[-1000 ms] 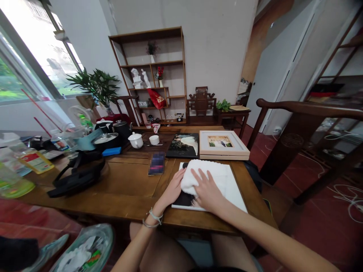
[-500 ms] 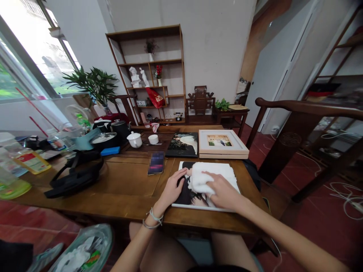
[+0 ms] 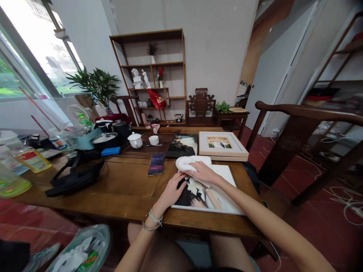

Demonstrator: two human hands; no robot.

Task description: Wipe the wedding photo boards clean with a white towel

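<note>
A frameless photo print (image 3: 211, 194) lies flat on the wooden table (image 3: 127, 181) in front of me. My left hand (image 3: 172, 189) rests on the print's left edge with fingers spread, pinning it down. My right hand (image 3: 202, 172) presses a bunched white cloth (image 3: 185, 163) against the print's far left corner, fingers curled over the cloth. A phone (image 3: 156, 163) lies just left of the print.
Behind the print lie a dark photo panel (image 3: 183, 145) and a white-framed picture (image 3: 221, 145). A black bag (image 3: 75, 173), pots, a teapot (image 3: 135, 140) and bottles crowd the table's left. A wooden chair (image 3: 306, 132) stands right; a shelf (image 3: 153, 75) is against the far wall.
My right hand slid the cloth from the near part of the print up to its far left corner, uncovering the picture. The left hand stayed on the left edge.
</note>
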